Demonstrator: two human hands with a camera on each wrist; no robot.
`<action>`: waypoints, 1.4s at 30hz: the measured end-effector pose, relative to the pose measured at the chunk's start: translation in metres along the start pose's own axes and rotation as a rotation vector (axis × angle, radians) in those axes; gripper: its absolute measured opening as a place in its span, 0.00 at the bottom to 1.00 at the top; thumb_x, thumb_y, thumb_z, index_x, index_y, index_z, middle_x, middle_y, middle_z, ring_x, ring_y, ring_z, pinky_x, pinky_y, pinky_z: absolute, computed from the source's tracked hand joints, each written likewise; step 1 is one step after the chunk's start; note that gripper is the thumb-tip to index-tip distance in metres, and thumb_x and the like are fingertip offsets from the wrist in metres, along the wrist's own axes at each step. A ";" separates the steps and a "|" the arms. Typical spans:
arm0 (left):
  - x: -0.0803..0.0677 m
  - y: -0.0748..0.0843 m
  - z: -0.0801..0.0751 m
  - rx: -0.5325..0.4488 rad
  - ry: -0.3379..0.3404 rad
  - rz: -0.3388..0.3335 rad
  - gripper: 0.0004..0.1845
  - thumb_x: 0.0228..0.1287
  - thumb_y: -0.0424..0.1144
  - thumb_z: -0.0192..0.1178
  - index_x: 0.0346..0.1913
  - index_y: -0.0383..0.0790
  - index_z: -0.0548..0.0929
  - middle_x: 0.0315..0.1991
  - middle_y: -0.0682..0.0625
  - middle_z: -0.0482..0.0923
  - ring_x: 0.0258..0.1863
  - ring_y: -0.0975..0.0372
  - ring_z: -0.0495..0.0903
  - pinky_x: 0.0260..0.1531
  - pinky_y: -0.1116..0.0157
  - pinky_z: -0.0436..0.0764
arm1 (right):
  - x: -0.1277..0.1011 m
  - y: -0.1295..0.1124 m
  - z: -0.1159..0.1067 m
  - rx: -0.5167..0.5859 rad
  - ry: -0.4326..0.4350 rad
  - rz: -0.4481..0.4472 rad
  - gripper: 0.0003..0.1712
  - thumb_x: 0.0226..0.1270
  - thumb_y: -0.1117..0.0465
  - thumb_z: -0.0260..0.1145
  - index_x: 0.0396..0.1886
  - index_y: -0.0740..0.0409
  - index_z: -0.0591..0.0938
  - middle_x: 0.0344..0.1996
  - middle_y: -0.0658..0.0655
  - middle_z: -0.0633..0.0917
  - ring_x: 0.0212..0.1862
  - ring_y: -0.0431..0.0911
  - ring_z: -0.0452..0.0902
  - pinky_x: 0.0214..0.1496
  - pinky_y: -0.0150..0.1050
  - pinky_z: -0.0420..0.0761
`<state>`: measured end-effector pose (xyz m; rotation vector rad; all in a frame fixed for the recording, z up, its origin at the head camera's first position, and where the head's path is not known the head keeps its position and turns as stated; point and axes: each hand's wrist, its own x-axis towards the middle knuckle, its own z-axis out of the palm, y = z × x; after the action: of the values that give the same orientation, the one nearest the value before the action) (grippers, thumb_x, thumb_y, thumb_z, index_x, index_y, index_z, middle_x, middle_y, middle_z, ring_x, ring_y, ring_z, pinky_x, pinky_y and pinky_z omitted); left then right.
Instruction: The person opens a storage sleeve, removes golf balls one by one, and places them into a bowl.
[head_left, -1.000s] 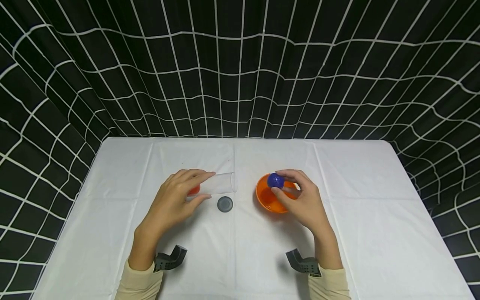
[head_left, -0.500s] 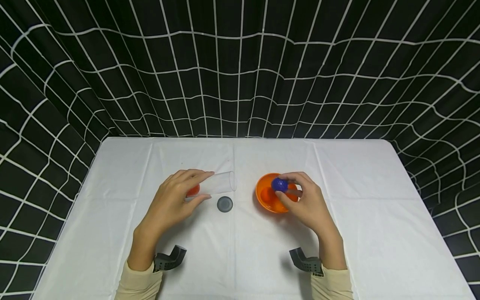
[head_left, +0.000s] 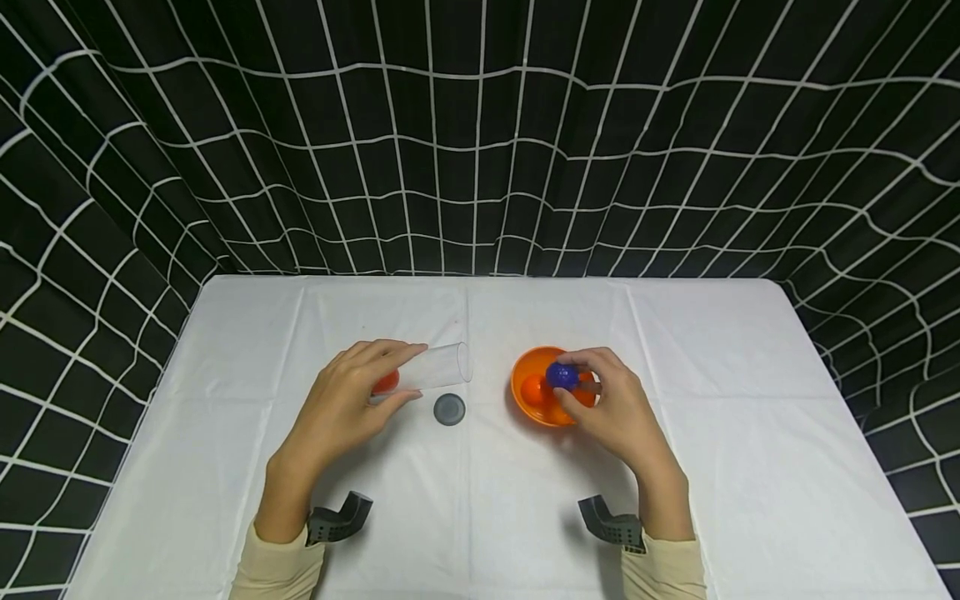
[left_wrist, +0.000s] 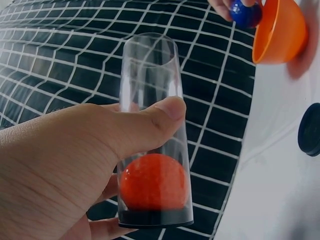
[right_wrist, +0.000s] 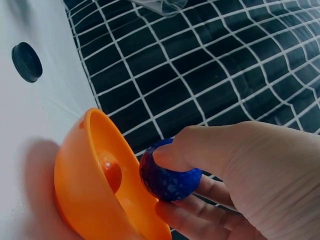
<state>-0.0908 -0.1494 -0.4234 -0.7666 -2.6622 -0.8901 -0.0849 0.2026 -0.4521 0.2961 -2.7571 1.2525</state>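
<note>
Table (head_left: 750, 433): we log a white-clothed top before a black grid-lined backdrop (head_left: 480, 125).
Left hand (head_left: 341, 408): left of centre, fingers and thumb wrapped round the clear tube; placed as it was a second ago.
Right hand (head_left: 611, 408): right of centre, thumb and fingers pinching the blue ball; we note that it has drawn slightly right and lower over the last second.
Clear plastic tube (head_left: 442, 365): held near-horizontal just above the cloth, open mouth pointing right; an orange ball (left_wrist: 154, 181) sits at its closed end.
Orange bowl (head_left: 528, 408): on the cloth right of centre, under the right hand; a second orange ball (right_wrist: 109, 170) lies inside.
Blue ball (head_left: 561, 375): at the right fingertips, over the bowl's middle; a second ago it was nearer the bowl's far-left rim and higher.
Dark round cap (head_left: 449, 408): flat on the cloth between tube and bowl, just near of the tube mouth.
Handling note: we judge that a light, steady pinch suits the smooth ball, and that the tube should stay level so its orange ball does not roll out.
</note>
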 end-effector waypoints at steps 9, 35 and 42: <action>-0.001 0.000 0.000 0.005 -0.005 -0.007 0.27 0.66 0.45 0.75 0.68 0.54 0.84 0.60 0.53 0.87 0.63 0.54 0.83 0.62 0.48 0.82 | -0.002 -0.001 -0.002 -0.053 -0.010 -0.006 0.22 0.60 0.72 0.75 0.56 0.60 0.86 0.53 0.63 0.85 0.55 0.58 0.86 0.60 0.56 0.87; 0.000 0.002 0.001 0.002 -0.017 -0.010 0.27 0.66 0.46 0.75 0.68 0.54 0.84 0.60 0.52 0.86 0.62 0.55 0.83 0.61 0.47 0.83 | -0.002 -0.007 -0.004 -0.066 0.045 -0.020 0.19 0.67 0.66 0.75 0.56 0.59 0.86 0.56 0.60 0.86 0.59 0.59 0.83 0.65 0.59 0.80; 0.000 0.003 0.000 -0.005 -0.017 -0.020 0.28 0.65 0.46 0.75 0.68 0.55 0.84 0.56 0.52 0.88 0.59 0.55 0.84 0.59 0.48 0.83 | -0.002 -0.012 -0.002 -0.035 0.066 -0.063 0.17 0.67 0.66 0.74 0.55 0.59 0.87 0.53 0.57 0.87 0.56 0.56 0.84 0.62 0.55 0.82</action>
<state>-0.0889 -0.1472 -0.4215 -0.7533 -2.6878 -0.8992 -0.0806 0.1966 -0.4425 0.3298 -2.6888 1.1756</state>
